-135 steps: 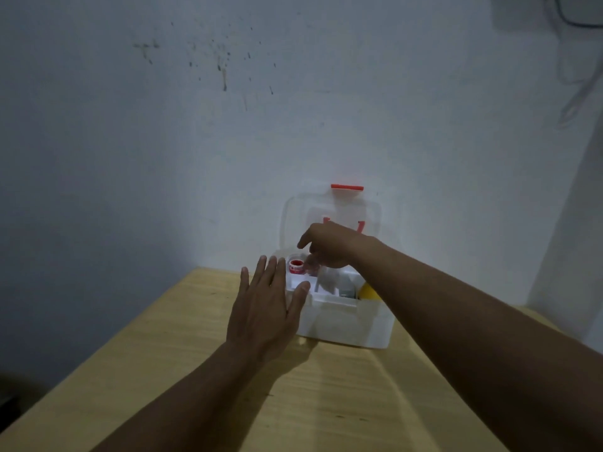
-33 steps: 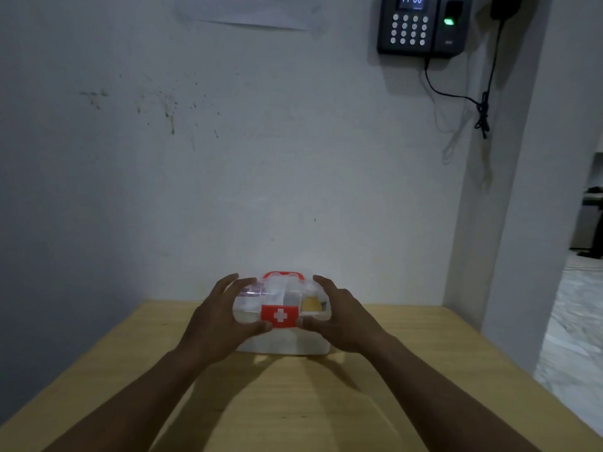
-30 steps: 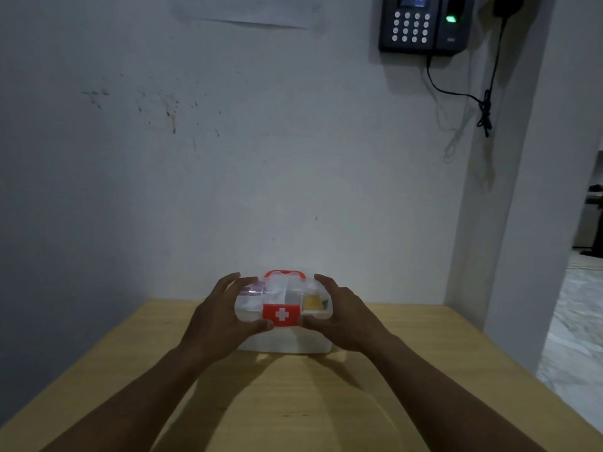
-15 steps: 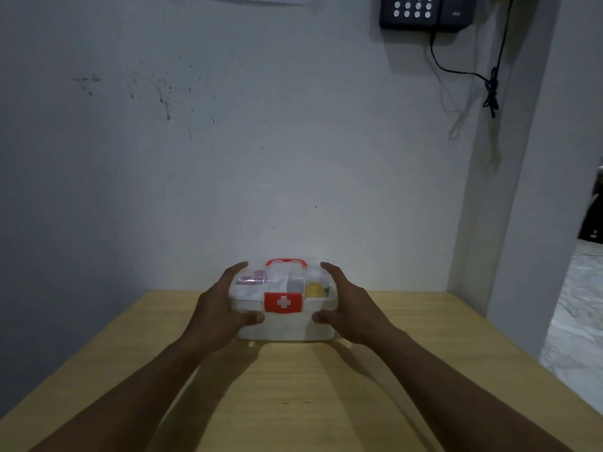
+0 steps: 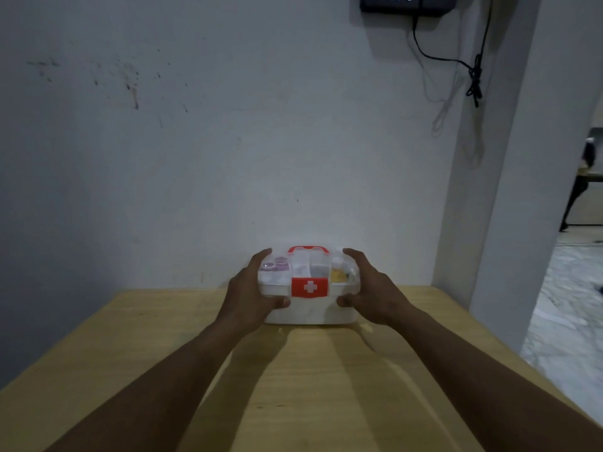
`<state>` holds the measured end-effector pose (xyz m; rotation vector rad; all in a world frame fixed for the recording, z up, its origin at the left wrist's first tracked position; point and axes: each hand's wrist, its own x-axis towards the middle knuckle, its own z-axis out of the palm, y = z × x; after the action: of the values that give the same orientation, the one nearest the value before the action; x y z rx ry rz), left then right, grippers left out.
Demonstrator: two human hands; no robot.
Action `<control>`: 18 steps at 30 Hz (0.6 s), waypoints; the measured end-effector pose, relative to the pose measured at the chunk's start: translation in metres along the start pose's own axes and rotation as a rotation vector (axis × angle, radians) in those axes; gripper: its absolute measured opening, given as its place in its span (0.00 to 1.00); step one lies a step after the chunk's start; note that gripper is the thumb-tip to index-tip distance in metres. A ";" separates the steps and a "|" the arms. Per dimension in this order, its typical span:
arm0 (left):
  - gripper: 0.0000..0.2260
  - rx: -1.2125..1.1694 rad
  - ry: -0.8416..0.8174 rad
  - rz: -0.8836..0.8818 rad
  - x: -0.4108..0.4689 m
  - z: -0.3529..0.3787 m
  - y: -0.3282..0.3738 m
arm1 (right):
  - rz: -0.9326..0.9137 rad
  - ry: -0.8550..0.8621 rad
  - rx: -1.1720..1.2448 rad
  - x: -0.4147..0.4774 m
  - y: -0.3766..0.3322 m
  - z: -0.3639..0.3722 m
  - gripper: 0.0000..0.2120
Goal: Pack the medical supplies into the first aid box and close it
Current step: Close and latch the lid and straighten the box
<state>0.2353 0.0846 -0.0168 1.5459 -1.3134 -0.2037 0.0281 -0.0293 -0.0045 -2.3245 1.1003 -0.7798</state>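
Foreground: bare wooden desk (image 5: 163, 370), both forearms reaching away across it. Middle: left hand (image 5: 249, 296) and right hand (image 5: 375, 296) clasped on the two ends of the first aid box (image 5: 308, 288), each grip closed on it, thumbs pressed to the front wall, fingers curled over the top corners. Box flat on the far part of the desk, near the wall; clear lid (image 5: 308, 267) down, red latch (image 5: 309, 287) with white cross lying over the front edge; whether snapped fully home, impossible to tell. Through the lid: small round items at left, something yellow at right. Handling, as a judgement: thin rigid plastic, light, smooth and somewhat slippery; contents likely to rattle if tilted. Best held at both ends as here, or by the red handle (image 5: 308, 249) on top once latched. Beyond: marked wall (image 5: 195, 141) and dangling black cable (image 5: 470, 66).
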 end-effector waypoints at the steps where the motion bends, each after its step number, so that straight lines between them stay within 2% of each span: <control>1: 0.42 -0.002 -0.002 -0.007 0.002 0.004 -0.001 | 0.007 0.000 -0.006 0.001 0.002 -0.002 0.43; 14: 0.43 0.016 0.025 -0.040 0.018 0.031 -0.016 | 0.042 0.004 -0.016 0.009 0.013 0.000 0.46; 16: 0.44 0.048 0.016 -0.052 0.019 0.032 -0.018 | 0.054 0.001 -0.040 0.009 0.014 -0.001 0.51; 18: 0.50 0.062 0.012 -0.092 0.019 0.029 -0.014 | 0.091 -0.017 -0.066 0.000 0.008 -0.003 0.57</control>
<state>0.2316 0.0504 -0.0313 1.6596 -1.2508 -0.2128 0.0218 -0.0341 -0.0075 -2.3124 1.2327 -0.6992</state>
